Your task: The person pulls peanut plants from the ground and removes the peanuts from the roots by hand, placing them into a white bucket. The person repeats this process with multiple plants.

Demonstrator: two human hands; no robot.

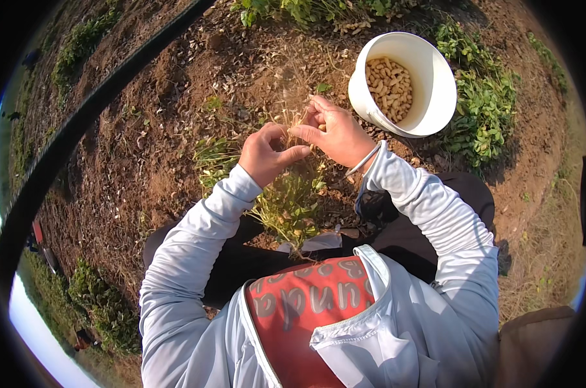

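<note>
Both hands meet over an uprooted peanut plant (pixel 293 203), its leafy end toward my lap and its dry roots pointing away from me. My left hand (pixel 269 151) is closed around the stems just below the roots. At the root end, my right hand (pixel 329 128) has thumb and fingers pinched together, with pale peanut pods (pixel 322 127) partly showing between the fingers. How many pods it holds is hidden. Just beyond my right hand stands a white plastic bucket (pixel 433 87), tilted in view, with many shelled-on peanuts (pixel 389 89) at its bottom.
Leafy peanut plants lie in a heap (pixel 484 106) right of the bucket, and more plants (pixel 302 9) with pods lie at the far edge. Loose brown soil (pixel 142 126) with dry leaf bits surrounds me. A dark strap (pixel 99 97) crosses the left of the view.
</note>
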